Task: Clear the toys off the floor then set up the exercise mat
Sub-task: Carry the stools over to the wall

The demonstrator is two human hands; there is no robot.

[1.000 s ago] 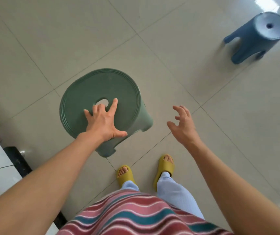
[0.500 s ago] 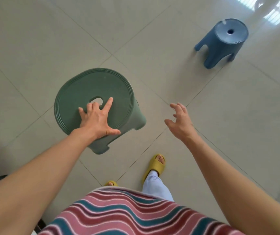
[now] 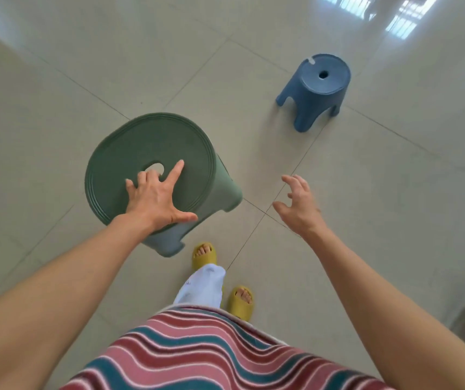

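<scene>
A green round plastic stool (image 3: pixel 141 142) with a hole in the middle of its seat hangs tilted above the tiled floor. My left hand (image 3: pixel 155 198) grips it: the middle fingers hook into the hole, while the index finger and thumb spread over the seat. My right hand (image 3: pixel 300 205) hovers to the right of the stool with loosely curled fingers and holds nothing. No toys or exercise mat are in view.
A small blue plastic stool (image 3: pixel 317 88) stands on the floor ahead to the right. My feet in yellow slippers (image 3: pixel 203 256) are just below the green stool. Pale floor tiles (image 3: pixel 56 80) stretch all around. Window light reflects at the top right.
I have stepped forward with the green stool in my left hand. The blue stool now sits nearer the middle of the view, and the dark furniture at the left edge is gone.
</scene>
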